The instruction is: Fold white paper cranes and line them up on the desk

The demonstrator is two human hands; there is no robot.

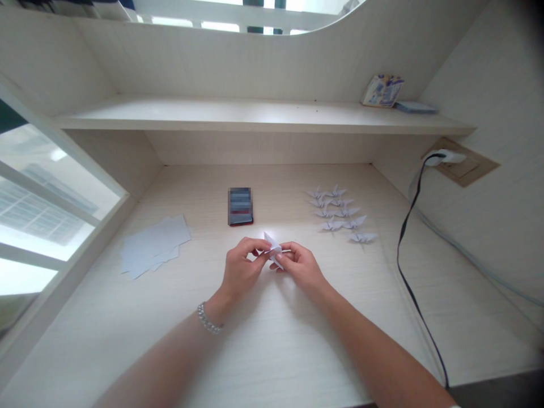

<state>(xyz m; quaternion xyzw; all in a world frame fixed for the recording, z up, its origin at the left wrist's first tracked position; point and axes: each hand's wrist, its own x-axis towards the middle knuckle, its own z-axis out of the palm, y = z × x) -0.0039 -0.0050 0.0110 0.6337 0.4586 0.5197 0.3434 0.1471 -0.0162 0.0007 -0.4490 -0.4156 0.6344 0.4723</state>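
Note:
Between my two hands is a small piece of folded white paper (273,247), its pointed tip sticking up and away from me. My left hand (245,266) pinches its left side with thumb and fingertips; a silver bracelet (208,319) circles that wrist. From the right, my right hand (300,265) grips the same paper, thumb on top. The fingers cover much of the paper. To the right on the desk stand several white folded-paper cranes (341,212) in rows. Flat white paper sheets (155,245) lie overlapped on the left.
A phone (240,206) lies beyond my hands. A black cable (402,249) runs from a wall socket (465,163) down the desk's right side, near a grey cable (471,259). The shelf (238,113) overhead bears a small printed packet (382,90). A window stands left.

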